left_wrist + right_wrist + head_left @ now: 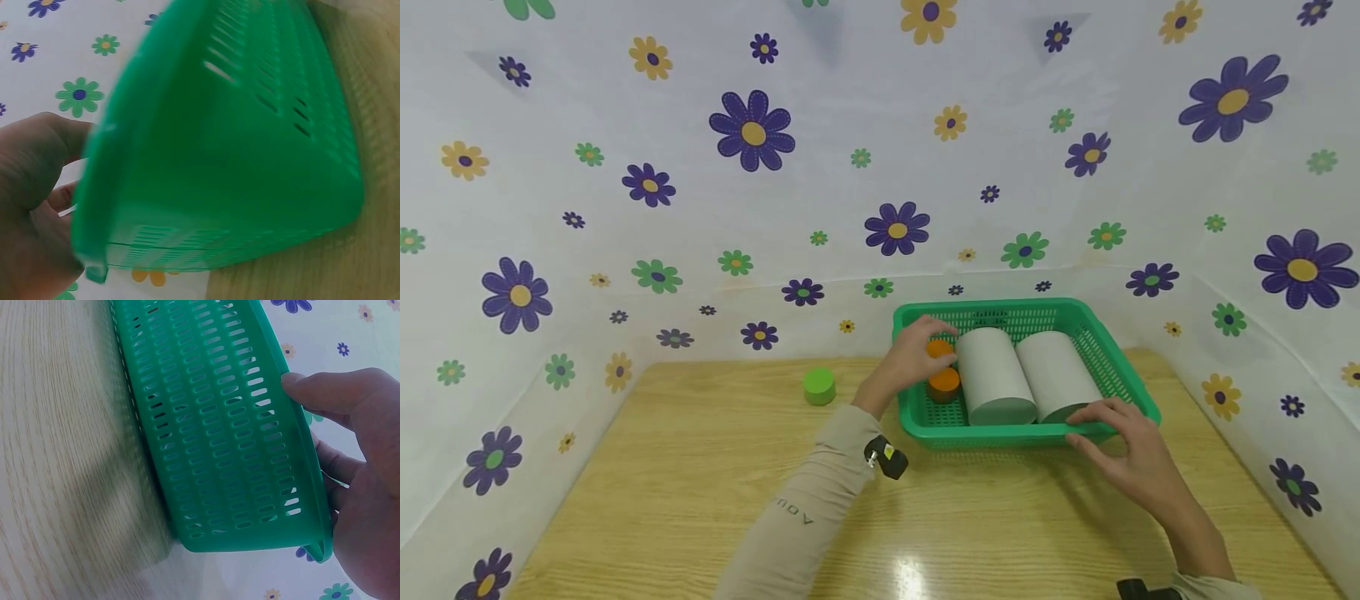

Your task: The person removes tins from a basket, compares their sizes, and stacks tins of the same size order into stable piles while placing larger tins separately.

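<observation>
Green plastic, slotted all round: the basket [1097, 346] sat on the wooden table [700, 483] at about two o'clock from the table's middle, close to the flowered backdrop [752, 133]. Inside it two grey rolls [996, 375] lay side by side, touching, with their flat ends facing the person. Two orange pots [943, 383] stood at nine o'clock of the rolls, one behind the other, just beside the basket's left wall.

The left hand [910, 358] reached over that left wall, fingers curled down over the farther orange pot; whether it actually gripped the pot I could not tell. In the left wrist view the hand [31, 206] sat blurred beside the basket's [237, 144] outer wall.

The right hand [1131, 454] rested at the basket's near rim, at about five o'clock of the basket, fingers fairly straight along the edge. In the right wrist view the thumb [325, 390] pressed on the rim while the fingers lay behind the wall [219, 425].

A green pot [819, 386] stood alone on the table at nine o'clock of the basket, well apart from it.
</observation>
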Demonstrator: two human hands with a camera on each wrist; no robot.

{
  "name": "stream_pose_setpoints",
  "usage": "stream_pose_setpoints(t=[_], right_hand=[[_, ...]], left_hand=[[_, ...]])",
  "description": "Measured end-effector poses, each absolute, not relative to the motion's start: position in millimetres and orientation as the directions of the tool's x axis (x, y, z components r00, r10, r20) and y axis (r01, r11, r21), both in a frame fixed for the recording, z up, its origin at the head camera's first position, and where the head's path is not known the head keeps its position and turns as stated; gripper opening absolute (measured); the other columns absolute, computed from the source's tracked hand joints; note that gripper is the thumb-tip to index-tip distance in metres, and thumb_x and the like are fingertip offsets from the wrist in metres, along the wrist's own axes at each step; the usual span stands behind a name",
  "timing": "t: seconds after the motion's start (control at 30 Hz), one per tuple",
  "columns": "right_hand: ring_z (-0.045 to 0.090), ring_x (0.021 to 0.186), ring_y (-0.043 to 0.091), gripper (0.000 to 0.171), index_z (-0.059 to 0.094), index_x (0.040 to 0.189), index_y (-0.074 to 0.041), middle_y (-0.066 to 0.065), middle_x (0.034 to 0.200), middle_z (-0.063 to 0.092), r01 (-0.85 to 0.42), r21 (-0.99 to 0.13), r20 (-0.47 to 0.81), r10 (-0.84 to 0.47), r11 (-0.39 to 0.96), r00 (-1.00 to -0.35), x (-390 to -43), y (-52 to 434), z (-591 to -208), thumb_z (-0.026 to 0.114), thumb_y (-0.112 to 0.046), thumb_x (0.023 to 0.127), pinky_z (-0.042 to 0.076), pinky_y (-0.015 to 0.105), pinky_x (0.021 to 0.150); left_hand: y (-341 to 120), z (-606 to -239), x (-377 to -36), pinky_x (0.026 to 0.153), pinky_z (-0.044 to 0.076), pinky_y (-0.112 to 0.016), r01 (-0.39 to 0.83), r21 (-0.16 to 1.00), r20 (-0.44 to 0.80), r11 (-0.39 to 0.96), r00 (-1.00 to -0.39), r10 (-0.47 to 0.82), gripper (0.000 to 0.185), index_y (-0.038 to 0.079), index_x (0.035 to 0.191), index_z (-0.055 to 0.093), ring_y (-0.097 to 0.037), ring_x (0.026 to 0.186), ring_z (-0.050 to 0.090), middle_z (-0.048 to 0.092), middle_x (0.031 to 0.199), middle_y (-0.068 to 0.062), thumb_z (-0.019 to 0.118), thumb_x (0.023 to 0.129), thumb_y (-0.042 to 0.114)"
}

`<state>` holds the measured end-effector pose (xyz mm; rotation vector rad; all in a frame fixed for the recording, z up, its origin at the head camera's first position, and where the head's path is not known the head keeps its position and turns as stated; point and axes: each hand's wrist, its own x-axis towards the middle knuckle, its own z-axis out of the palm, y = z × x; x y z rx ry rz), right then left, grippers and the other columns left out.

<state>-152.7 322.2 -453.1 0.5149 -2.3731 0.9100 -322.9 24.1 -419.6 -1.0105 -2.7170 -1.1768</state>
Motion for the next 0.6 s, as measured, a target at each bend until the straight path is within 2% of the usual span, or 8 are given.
stream_pose_setpoints(t=[0.2, 0.33, 0.47, 0.6], right_hand=[[0.052, 0.103, 0.003, 0.035, 0.074, 0.098, -0.014, -0.003, 0.101, 0.067, -0.517, -0.492, 0.600, -0.157, 0.700, -0.784, -152.8, 322.8, -453.8, 0.087, 0.007, 0.072, 0.037, 0.022, 0.090], [0.052, 0.102, 0.003, 0.035, 0.075, 0.098, -0.014, -0.003, 0.100, 0.067, -0.519, -0.488, 0.601, -0.161, 0.702, -0.783, -152.9, 323.7, -453.5, 0.087, 0.007, 0.072, 0.038, 0.024, 0.089], [0.052, 0.102, 0.003, 0.035, 0.074, 0.098, -0.014, -0.003, 0.100, 0.067, -0.519, -0.489, 0.598, -0.163, 0.701, -0.785, -153.5, 324.5, -453.6, 0.087, 0.007, 0.072, 0.037, 0.024, 0.089], [0.051, 0.102, 0.003, 0.034, 0.074, 0.098, -0.013, -0.003, 0.100, 0.066, -0.514, -0.493, 0.595, -0.159, 0.702, -0.788, -154.0, 324.3, -454.3, 0.087, 0.006, 0.073, 0.037, 0.024, 0.089]], left_hand=[[30.9, -426.2, -324.5, 0.105, 0.047, -0.035, 0.586, 0.561, 0.179, 0.585, -0.775, 0.606, 0.028, 0.006, 0.120, 0.070, -0.030, 0.123, 0.057, 0.063, 0.129, -0.011, 0.075, 0.094, 0.014], [35.2, -426.9, -323.4, 0.094, 0.050, -0.032, 0.599, 0.428, 0.101, 0.677, -0.776, 0.623, 0.025, 0.015, 0.117, 0.070, -0.023, 0.112, 0.058, 0.063, 0.124, -0.006, 0.076, 0.094, 0.019], [39.1, -428.1, -321.7, 0.088, 0.050, -0.038, 0.602, 0.276, 0.041, 0.749, -0.786, 0.617, 0.028, 0.023, 0.120, 0.069, -0.018, 0.107, 0.057, 0.061, 0.123, -0.001, 0.076, 0.094, 0.027], [42.8, -430.0, -320.2, 0.096, 0.048, -0.045, 0.598, 0.181, 0.008, 0.781, -0.795, 0.607, 0.033, 0.027, 0.125, 0.068, -0.019, 0.110, 0.059, 0.062, 0.125, 0.002, 0.076, 0.093, 0.033]])
